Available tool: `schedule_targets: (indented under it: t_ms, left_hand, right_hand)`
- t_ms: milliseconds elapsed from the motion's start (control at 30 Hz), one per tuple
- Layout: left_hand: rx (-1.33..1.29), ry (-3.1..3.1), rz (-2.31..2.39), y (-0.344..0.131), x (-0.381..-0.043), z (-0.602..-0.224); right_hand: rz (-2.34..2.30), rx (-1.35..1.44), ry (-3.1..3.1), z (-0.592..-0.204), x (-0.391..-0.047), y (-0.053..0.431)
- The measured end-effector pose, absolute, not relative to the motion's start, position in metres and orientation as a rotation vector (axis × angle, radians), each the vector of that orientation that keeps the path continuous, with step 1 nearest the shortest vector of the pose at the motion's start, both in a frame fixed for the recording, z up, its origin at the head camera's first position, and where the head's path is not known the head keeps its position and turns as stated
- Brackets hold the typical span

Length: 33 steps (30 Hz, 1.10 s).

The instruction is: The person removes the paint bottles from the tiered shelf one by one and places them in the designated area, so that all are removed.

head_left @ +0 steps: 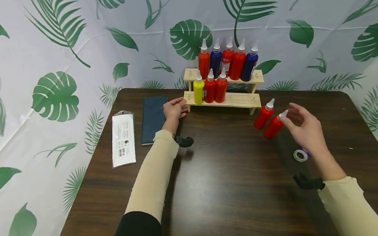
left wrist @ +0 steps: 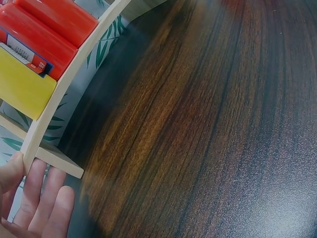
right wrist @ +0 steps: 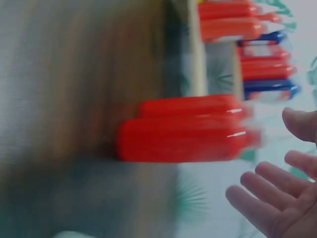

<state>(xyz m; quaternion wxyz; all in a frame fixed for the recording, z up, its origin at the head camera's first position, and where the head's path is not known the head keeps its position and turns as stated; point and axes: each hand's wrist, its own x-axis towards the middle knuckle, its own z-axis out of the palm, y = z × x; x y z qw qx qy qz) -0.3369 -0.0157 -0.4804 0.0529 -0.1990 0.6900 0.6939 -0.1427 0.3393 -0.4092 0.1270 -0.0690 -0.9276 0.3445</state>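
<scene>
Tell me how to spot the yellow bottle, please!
Find the brown table, then the two-step wooden rack at its far edge. On the lower step, the yellow bottle stands at the left end, nearest the left hand. Its two neighbours are red; it's the only yellow one in sight.

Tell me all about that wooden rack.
The two-tier rack looks like pale wood, its upper tier stepped behind its lower tier, on short legs. It stands upright at the back of the table. Five squeeze bottles stand on the upper tier, three on the lower. The left hand pinches the lower tier's left end.
</scene>
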Motion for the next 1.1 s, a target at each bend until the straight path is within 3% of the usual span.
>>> schedule_targets:
  t_ms: [233,433,767,1100]
  left_hand:
    - [-0.607,2.089,2.099,-0.015,-0.337,-0.479]
    - [-0.623,2.112,2.104,-0.017,-0.336,-0.476]
    - [-0.625,2.127,2.084,-0.015,-0.336,-0.478]
    - [-0.618,2.124,2.085,-0.016,-0.337,-0.481]
  right_hand:
    - [0.822,-0.132,-2.6,-0.36,-0.153,0.313]
    - [0.727,0.076,-2.724,-0.339,-0.185,0.276]
    - [0.953,0.147,-2.887,-0.376,-0.257,0.236]
    - [1.231,-0.007,-2.751,-0.409,-0.287,0.217]
